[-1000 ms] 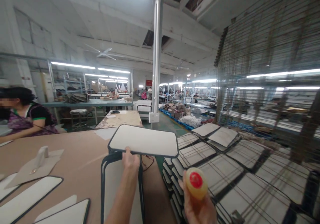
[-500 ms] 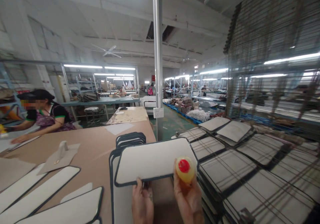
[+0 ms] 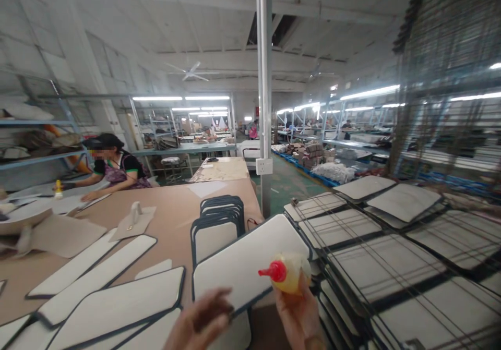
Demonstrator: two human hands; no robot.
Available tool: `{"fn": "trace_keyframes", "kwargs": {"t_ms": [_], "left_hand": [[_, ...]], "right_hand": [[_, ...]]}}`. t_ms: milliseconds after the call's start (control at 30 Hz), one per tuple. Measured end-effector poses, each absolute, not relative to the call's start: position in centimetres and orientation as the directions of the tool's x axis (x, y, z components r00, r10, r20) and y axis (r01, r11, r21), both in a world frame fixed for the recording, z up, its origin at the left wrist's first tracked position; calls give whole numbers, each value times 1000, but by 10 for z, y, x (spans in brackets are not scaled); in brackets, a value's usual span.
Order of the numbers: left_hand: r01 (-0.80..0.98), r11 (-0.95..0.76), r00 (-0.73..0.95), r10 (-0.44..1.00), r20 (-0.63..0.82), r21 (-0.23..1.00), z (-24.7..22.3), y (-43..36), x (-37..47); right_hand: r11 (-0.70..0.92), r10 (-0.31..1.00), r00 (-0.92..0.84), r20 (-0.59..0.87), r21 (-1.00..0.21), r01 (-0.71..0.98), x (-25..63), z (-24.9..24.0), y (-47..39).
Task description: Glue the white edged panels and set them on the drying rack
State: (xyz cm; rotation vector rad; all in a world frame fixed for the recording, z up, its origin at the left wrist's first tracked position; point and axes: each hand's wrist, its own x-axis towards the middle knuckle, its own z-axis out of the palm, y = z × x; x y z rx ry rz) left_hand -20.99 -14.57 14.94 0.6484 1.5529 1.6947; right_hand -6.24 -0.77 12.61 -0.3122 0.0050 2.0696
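Note:
My right hand (image 3: 299, 311) is wrapped round a squeeze bottle (image 3: 293, 272) of yellow liquid, its red nozzle pointing left. Just behind the bottle is a cream panel (image 3: 250, 256) with a dark edge, tilted up toward the right; whether my right fingers also touch it is hidden. My left hand (image 3: 201, 318) is at the panel's lower left edge, slightly blurred, with its fingers apart and not gripping. Beneath and behind the panel lies a stack of similar dark-edged panels (image 3: 215, 238).
More dark-edged panels (image 3: 121, 305) lie on the brown table (image 3: 172, 219) to my left. A wire rack (image 3: 364, 256) loaded with panels stands close on my right. A metal post (image 3: 265, 105) rises beyond the table's far right corner. A co-worker (image 3: 117, 167) works at the far left.
My left hand has let go of the panel's lower edge and moved left. The panel has tilted, right end up. The bottle's nozzle has swung to the left. The view has turned left.

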Motion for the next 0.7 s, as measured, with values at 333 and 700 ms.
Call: {"fn": "trace_keyframes", "kwargs": {"t_ms": [333,700], "left_hand": [[712,98,-149,989,13,695,207,-40,-280],[303,42,-61,998,-25,952,207,-59,-319]], "right_hand": [[-526,847,-530,-45,-211,-824,-53,125,-22],[-433,897,-434,-77,-345,-833,-20,130,-11]]}}
